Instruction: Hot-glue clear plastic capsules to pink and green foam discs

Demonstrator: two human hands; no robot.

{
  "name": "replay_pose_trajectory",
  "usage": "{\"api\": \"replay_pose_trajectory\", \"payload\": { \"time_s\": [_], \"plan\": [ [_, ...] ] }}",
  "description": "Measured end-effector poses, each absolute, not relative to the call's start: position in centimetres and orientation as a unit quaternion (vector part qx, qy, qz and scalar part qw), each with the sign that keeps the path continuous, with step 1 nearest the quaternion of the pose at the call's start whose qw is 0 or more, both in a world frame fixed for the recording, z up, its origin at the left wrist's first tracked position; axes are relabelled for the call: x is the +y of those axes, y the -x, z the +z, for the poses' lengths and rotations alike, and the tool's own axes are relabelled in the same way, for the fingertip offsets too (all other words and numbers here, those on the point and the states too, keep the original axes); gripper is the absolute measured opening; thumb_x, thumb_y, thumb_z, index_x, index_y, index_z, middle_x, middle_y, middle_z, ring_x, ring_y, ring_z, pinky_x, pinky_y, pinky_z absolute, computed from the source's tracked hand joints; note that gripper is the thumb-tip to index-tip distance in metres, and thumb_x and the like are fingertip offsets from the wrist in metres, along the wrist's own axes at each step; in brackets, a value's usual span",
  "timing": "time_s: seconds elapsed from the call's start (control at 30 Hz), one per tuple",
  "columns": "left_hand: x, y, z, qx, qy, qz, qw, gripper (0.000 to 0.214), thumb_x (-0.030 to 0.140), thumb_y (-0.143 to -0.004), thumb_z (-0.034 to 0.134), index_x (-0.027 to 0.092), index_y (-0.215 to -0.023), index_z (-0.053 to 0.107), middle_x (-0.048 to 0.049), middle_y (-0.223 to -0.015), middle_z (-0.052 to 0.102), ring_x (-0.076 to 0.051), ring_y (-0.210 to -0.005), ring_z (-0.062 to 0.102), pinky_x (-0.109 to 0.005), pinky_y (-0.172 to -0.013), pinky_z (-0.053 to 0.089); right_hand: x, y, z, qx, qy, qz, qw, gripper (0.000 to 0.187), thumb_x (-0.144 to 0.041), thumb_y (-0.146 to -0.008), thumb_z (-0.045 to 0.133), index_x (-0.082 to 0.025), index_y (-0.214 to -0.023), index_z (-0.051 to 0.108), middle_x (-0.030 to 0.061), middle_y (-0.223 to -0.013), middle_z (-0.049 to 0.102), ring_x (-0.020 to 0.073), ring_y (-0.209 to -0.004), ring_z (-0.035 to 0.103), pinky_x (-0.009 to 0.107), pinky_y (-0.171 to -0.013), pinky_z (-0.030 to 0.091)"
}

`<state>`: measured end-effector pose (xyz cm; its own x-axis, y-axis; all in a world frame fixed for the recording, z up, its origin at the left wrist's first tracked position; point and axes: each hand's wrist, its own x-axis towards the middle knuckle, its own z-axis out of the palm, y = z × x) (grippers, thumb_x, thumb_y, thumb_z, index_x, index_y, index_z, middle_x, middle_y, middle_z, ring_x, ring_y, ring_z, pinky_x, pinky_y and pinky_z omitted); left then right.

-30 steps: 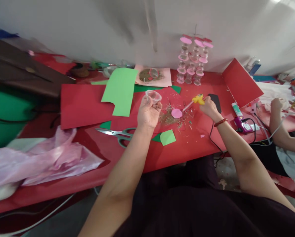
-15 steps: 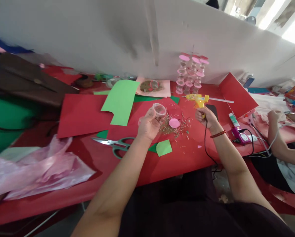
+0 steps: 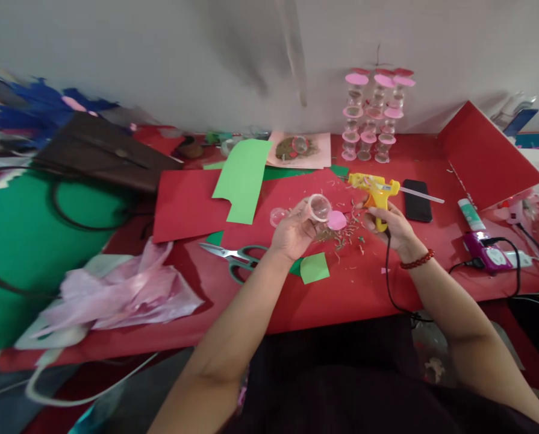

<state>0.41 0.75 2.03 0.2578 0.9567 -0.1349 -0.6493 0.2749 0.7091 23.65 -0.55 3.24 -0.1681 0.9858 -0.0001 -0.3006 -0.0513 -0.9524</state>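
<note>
My left hand (image 3: 294, 232) is closed round a small clear plastic cup (image 3: 318, 207), tipped on its side with its mouth towards the right. My right hand (image 3: 389, 227) grips the handle of a yellow glue gun (image 3: 375, 188), nozzle pointing left towards the cup. A glue stick pokes out of the gun's back end. A pink paper circle (image 3: 336, 220) lies on the red table (image 3: 350, 289) just right of the cup, among scattered paper scraps. The gun's black cord (image 3: 389, 283) runs down past my wrist.
Scissors (image 3: 233, 256) lie left of my left arm. Red (image 3: 188, 204) and green paper sheets (image 3: 242, 178), a small green piece (image 3: 315, 267), a black phone (image 3: 417, 201), a stack of cups with pink discs (image 3: 373, 114), a glue bottle (image 3: 470, 214), a pink plastic bag (image 3: 124, 292).
The glue gun has come down and left towards the cup. My left hand has tipped the cup further onto its side. The view has shifted left; the neighbouring person's arms are out of sight.
</note>
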Motion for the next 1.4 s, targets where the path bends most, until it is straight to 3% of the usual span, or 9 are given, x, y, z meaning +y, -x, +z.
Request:
{"api": "replay_pose_trajectory", "payload": {
  "time_s": [0.2, 0.4, 0.6, 0.87, 1.27, 1.4],
  "plan": [
    [1.5, 0.0, 1.7, 0.322, -0.245, 0.562, 0.722, 0.026, 0.035, -0.083, 0.088, 0.02, -0.097, 0.072, -0.0003, -0.085, 0.075, -0.009, -0.069, 0.07, -0.019, -0.06, 0.055, -1.1, -23.3, 3.3, -0.502, 0.365, 0.607, 0.496, 0.05, -0.067, -0.078, 0.083, -0.022, -0.093, 0.067, -0.003, -0.069, 0.065, 0.0075, -0.048, 0.047, 0.024, -0.044, 0.036],
    [1.8, 0.5, 1.7, 0.344, -0.209, 0.518, 0.754, 0.02, 0.032, -0.102, 0.066, 0.015, -0.096, 0.074, -0.0048, -0.084, 0.075, -0.011, -0.068, 0.069, -0.022, -0.063, 0.056, -1.9, -22.9, 3.0, -0.552, 0.362, 0.598, 0.455, 0.051, -0.066, -0.081, 0.084, -0.021, -0.101, 0.071, -0.0036, -0.062, 0.062, 0.0085, -0.05, 0.047, 0.024, -0.046, 0.036],
    [2.0, 0.7, 0.6, 0.35, -0.236, 0.511, 0.749, 0.008, 0.023, -0.096, 0.07, 0.017, -0.101, 0.073, -0.0039, -0.092, 0.077, -0.011, -0.073, 0.07, -0.022, -0.064, 0.055, -2.2, -22.1, 2.5, -0.557, 0.363, 0.583, 0.467, 0.052, -0.073, -0.085, 0.075, -0.022, -0.089, 0.067, -0.0064, -0.055, 0.05, 0.0077, -0.045, 0.037, 0.026, -0.044, 0.029],
    [2.2, 0.3, 0.2, 0.364, -0.236, 0.505, 0.746, 0.013, 0.03, -0.101, 0.066, 0.019, -0.104, 0.074, -0.004, -0.091, 0.077, -0.012, -0.075, 0.07, -0.021, -0.062, 0.053, -2.5, -21.6, 1.7, -0.577, 0.384, 0.547, 0.469, 0.052, -0.073, -0.086, 0.074, -0.022, -0.089, 0.066, -0.0046, -0.061, 0.055, 0.0072, -0.044, 0.042, 0.026, -0.042, 0.035],
    [2.1, -0.1, 0.0, 0.358, -0.252, 0.504, 0.745, 0.02, 0.011, -0.096, 0.06, 0.02, -0.102, 0.077, -0.0035, -0.096, 0.078, -0.013, -0.082, 0.072, -0.022, -0.072, 0.056, -2.2, -21.4, 1.6, -0.6, 0.396, 0.528, 0.452, 0.055, -0.077, -0.086, 0.071, -0.023, -0.083, 0.06, -0.0063, -0.057, 0.05, 0.0069, -0.043, 0.04, 0.025, -0.041, 0.032],
    [2.1, 0.1, -0.2, 0.367, -0.252, 0.492, 0.748, 0.016, 0.009, -0.09, 0.067, 0.018, -0.1, 0.076, -0.0046, -0.095, 0.077, -0.014, -0.082, 0.071, -0.027, -0.079, 0.057, -2.0, -21.5, 1.0, -0.59, 0.416, 0.524, 0.452, 0.053, -0.074, -0.086, 0.073, -0.022, -0.084, 0.061, -0.0049, -0.06, 0.054, 0.0068, -0.044, 0.042, 0.025, -0.04, 0.033]
  ]
}}
